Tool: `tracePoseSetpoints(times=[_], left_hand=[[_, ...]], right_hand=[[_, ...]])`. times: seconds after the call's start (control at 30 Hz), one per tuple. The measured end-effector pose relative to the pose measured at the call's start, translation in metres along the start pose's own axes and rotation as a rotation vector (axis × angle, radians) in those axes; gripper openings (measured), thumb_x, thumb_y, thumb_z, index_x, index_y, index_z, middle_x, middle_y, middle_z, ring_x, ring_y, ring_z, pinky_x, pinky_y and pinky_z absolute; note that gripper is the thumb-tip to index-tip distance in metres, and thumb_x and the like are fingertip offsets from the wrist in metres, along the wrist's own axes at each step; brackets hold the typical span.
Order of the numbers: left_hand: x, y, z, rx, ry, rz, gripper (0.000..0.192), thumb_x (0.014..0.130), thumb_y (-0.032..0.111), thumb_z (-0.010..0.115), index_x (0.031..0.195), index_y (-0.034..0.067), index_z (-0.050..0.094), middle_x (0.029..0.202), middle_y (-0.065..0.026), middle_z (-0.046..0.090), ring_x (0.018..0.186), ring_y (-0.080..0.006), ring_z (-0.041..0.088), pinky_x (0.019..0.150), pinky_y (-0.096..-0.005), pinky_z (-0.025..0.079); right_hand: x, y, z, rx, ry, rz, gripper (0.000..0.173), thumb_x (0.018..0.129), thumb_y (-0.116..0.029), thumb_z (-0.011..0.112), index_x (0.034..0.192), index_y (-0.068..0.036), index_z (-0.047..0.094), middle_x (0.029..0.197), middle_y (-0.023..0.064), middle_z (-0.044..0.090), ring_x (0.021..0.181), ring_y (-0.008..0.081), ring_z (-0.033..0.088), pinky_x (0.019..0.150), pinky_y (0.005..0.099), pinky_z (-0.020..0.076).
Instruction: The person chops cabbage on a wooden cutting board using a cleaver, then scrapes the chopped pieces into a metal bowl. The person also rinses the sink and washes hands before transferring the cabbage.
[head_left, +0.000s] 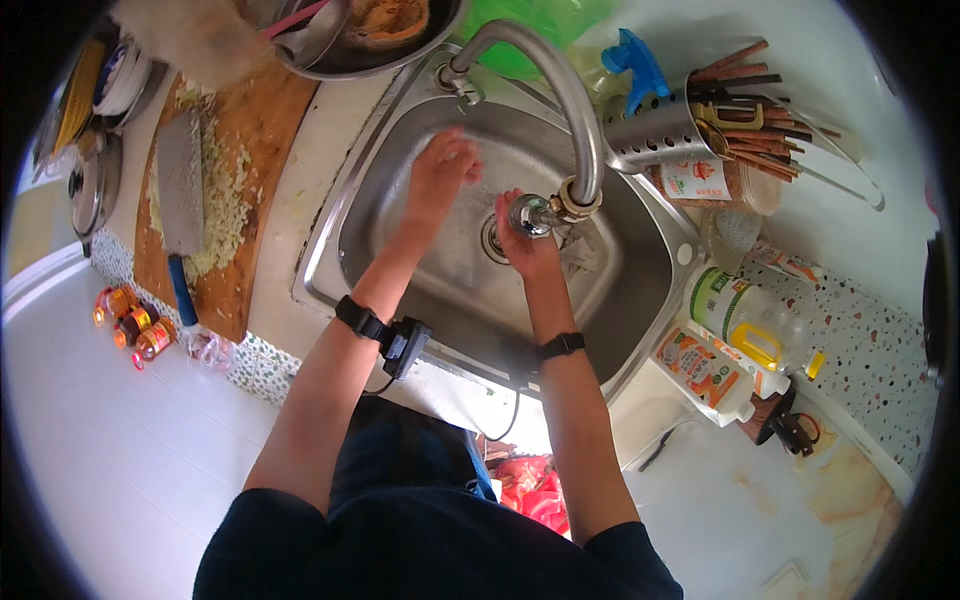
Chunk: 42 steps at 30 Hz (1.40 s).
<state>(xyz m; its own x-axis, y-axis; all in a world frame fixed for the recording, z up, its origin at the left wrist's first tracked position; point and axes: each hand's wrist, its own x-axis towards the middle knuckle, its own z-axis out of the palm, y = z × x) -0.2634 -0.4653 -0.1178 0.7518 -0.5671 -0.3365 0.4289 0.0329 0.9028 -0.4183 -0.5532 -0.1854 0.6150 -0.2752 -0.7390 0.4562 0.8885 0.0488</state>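
Over a stainless-steel sink (465, 277), my left hand (442, 172) hangs with loosely curled fingers and nothing in its grasp. My right hand (529, 251) is palm up beneath the spray head of a curved metal faucet (589, 127), which covers part of the palm and fingers. Whether the two touch cannot be told, and no clear stream of water shows. The drain (493, 238) lies just left of my right hand. A pale, crumpled cloth-like thing (581, 251) rests on the sink floor behind that wrist.
A cleaver (180, 187) lies over chopped pale vegetable on a wooden cutting board (274, 142) at left. A pan (375, 67) stands behind. At right are a perforated chopstick holder (652, 131), a blue spray nozzle (637, 71) and several bottles, including a white one (705, 375).
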Motion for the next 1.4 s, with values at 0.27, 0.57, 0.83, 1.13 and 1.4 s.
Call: tracePoseSetpoints(times=[0.27,0.57,0.83,1.13,1.4], left_hand=[[0.026,0.048,0.02,-0.098,0.075,0.126,0.032,0.094,0.005,0.051,0.12,-0.012,0.048,0.098,-0.0185,0.063,0.083,-0.0235,0.067,0.07,-0.0325,0.058],[0.023,0.062,0.003,0.029,-0.105,0.001,0.037,0.096,0.008,0.048,0.127,-0.011,0.042,0.112,-0.0245,0.059,0.094,-0.0301,0.065,0.081,-0.0357,0.058],[0.006,0.066,-0.007,0.068,-0.189,-0.046,0.043,0.095,0.011,0.048,0.133,-0.007,0.039,0.12,-0.0218,0.056,0.094,-0.0311,0.065,0.078,-0.0373,0.058],[0.015,0.061,0.004,-0.125,-0.133,-0.144,0.015,0.088,0.006,0.056,0.098,-0.005,0.056,0.102,-0.018,0.063,0.082,-0.0288,0.068,0.06,-0.0362,0.06],[0.014,0.071,0.045,0.446,-0.202,0.05,0.073,0.078,0.012,0.059,0.137,-0.008,0.021,0.101,-0.0272,0.062,0.093,-0.0359,0.063,0.077,-0.0407,0.052]], right_hand=[[-0.087,0.005,0.024,-0.991,0.005,-0.603,0.06,0.082,0.007,0.042,0.14,-0.007,0.033,0.132,0.0125,0.047,0.117,0.0298,0.052,0.096,0.0368,0.0471],[-0.099,-0.006,0.101,-2.173,-0.281,-1.304,0.046,0.074,0.007,0.063,0.118,-0.006,0.055,0.114,0.0154,0.057,0.103,0.0323,0.058,0.088,0.0392,0.0474],[-0.162,-0.037,0.1,-2.235,-0.146,-0.437,0.028,0.087,-0.015,0.063,0.112,-0.006,0.058,0.101,0.0108,0.064,0.087,0.0234,0.063,0.076,0.0329,0.0489],[-0.121,-0.012,0.07,-2.074,-0.175,-1.041,0.029,0.087,-0.012,0.061,0.115,-0.004,0.055,0.104,0.0162,0.062,0.095,0.0283,0.061,0.082,0.0357,0.0469],[-0.121,-0.014,0.073,-2.01,-0.264,-0.816,0.041,0.09,-0.011,0.058,0.128,0.0,0.049,0.12,0.0141,0.058,0.11,0.0264,0.056,0.094,0.0361,0.0435]])
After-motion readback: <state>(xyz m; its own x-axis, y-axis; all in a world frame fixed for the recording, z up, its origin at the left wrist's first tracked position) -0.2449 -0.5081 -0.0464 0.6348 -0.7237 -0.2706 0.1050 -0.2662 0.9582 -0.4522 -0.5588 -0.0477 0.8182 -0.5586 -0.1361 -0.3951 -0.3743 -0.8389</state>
